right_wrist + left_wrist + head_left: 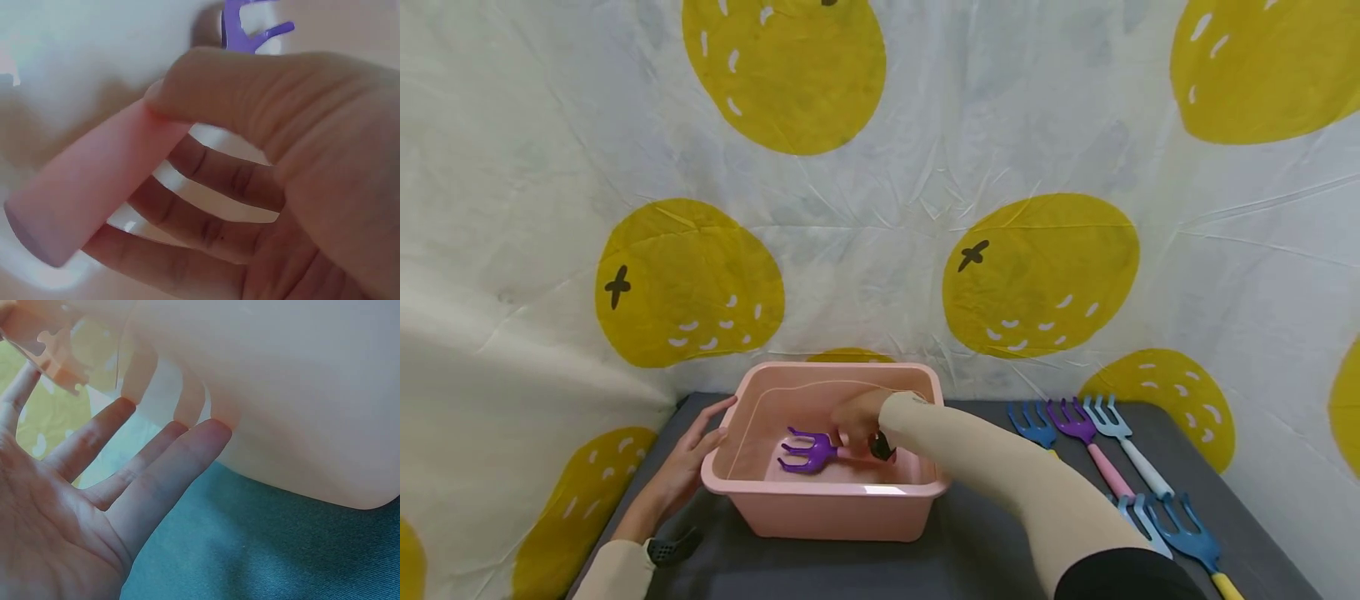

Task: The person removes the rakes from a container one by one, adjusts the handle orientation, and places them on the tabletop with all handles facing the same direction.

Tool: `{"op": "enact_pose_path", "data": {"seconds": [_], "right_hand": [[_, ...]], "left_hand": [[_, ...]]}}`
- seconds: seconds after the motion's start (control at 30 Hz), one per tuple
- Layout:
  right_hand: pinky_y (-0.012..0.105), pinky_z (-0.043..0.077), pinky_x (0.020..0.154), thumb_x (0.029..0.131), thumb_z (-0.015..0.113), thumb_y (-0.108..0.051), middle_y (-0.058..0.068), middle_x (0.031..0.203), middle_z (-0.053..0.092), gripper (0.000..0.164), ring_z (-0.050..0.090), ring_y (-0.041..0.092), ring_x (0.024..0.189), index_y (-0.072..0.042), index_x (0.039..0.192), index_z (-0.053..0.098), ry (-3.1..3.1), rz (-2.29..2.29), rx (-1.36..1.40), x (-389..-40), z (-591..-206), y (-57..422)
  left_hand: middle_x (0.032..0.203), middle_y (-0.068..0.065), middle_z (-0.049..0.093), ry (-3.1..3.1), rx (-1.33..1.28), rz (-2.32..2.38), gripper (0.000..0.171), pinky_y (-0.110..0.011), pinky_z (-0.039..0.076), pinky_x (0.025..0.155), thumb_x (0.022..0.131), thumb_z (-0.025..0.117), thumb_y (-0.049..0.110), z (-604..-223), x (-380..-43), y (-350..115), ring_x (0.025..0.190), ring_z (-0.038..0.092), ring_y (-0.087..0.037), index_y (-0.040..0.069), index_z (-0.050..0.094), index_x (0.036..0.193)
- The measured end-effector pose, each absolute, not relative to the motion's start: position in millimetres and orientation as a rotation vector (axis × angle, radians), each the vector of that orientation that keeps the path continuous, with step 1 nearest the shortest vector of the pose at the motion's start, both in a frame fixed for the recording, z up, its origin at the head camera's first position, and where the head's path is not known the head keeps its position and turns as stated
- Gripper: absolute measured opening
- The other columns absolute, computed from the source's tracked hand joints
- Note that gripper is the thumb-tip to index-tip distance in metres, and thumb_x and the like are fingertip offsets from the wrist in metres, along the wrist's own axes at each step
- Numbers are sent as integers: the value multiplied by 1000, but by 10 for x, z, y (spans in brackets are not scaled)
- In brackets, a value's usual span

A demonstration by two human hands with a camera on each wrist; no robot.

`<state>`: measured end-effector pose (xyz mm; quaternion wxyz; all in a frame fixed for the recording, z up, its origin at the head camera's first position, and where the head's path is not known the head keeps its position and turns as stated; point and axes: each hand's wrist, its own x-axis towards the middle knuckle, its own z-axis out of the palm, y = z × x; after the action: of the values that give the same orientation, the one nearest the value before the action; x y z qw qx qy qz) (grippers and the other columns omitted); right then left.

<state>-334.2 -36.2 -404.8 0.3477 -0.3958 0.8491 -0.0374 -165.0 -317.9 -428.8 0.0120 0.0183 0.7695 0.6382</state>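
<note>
A pink plastic basin [835,518] stands on the dark table. Inside it, my right hand [857,418] holds a small garden hand rake [808,452] with purple tines and a pink handle. The tines point left, low over the basin's floor. In the right wrist view, thumb and fingers pinch the pink handle [103,175], whose butt end sticks out past them. My left hand [679,468] is at the basin's left side, fingers spread and nearly straight. The left wrist view has its fingertips [215,428] touching the basin's outer wall [300,412].
Right of the basin lie several more hand rakes: a blue one [1034,427], a purple one with pink handle [1078,429], a light blue one [1112,427], another light blue one [1142,521], and a blue one with yellow handle [1198,546]. A fruit-patterned cloth [865,275] hangs behind the table.
</note>
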Motion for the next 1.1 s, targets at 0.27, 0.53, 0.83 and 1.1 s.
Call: {"op": "enact_pose_path", "data": {"seconds": [0.27,0.53,0.83,1.1], "right_hand": [[27,35,46,84,69,1,-2,71,46,19,43,15,55,-13,80,57,1939,-493,-1094,-3445,-3717,-195],[41,62,63,93,75,-10,7,98,70,31,70,21,70,-15,122,63,2055,-620,-1085,-3252,-3158,157],[37,62,69,91,78,-14,6,108,66,41,67,20,87,-14,128,62,2155,-697,-1074,-3175,-2883,656],[46,62,64,92,77,-12,10,110,67,39,71,27,87,-14,129,62,2158,-782,-957,-3100,-2771,1055]], "left_hand": [[165,-21,19,2409,82,1992,55,-63,50,98,110,46,31,-4292,-1670,-3167,134,43,-49,24,25,161],[165,-21,18,2381,42,1993,57,-64,51,97,110,47,33,-4281,-1659,-3140,135,42,-50,25,24,161],[165,-22,18,2376,31,1991,56,-62,53,94,110,45,32,-4274,-1617,-3144,126,51,-42,25,23,161],[168,-20,12,2391,6,1965,58,-63,51,97,110,46,35,-4243,-1605,-3141,131,46,-49,26,22,161]]}}
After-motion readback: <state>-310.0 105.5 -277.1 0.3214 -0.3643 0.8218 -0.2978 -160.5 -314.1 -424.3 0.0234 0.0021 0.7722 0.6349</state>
